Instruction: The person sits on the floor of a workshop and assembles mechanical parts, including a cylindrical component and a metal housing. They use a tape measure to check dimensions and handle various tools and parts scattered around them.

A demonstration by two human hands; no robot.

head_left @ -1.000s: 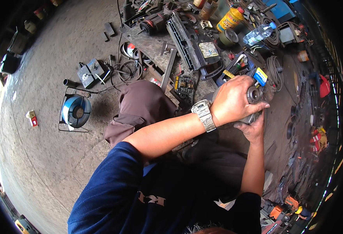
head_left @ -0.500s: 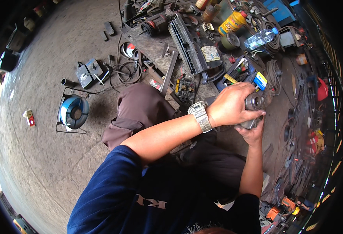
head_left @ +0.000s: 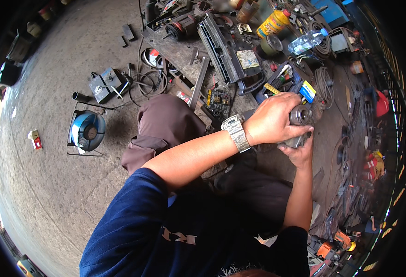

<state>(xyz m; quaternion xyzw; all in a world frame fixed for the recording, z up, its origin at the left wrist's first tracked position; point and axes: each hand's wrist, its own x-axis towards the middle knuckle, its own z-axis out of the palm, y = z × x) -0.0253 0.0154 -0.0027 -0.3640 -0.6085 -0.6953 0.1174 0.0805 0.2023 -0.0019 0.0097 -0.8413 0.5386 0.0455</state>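
My left hand [head_left: 273,121], with a camouflage-patterned watch on the wrist, is wrapped over a dark grey metal part [head_left: 300,114] with a round, hollow end. Its thumb lies across the part below that end. From underneath, my right hand [head_left: 301,157] grips the lower side of the same part, its fingers partly hidden. Most of the part is covered by my hands, so its exact kind cannot be told. Just beyond my left hand, a blue and yellow box [head_left: 307,92] stands by an open tool tray [head_left: 282,79] with a yellow tape measure [head_left: 271,89].
A long dark machine housing [head_left: 226,51] lies ahead. Behind the tray are a yellow bottle [head_left: 273,24] and a clear plastic bottle [head_left: 307,42]. Coiled cable [head_left: 323,83] lies at right. On the left floor sit a blue wire spool [head_left: 87,131] and a dark box [head_left: 106,84].
Both hands keep their hold on the metal part, which has tilted slightly at most. The view has shifted a little. At the lower right, a distant person has come into view.
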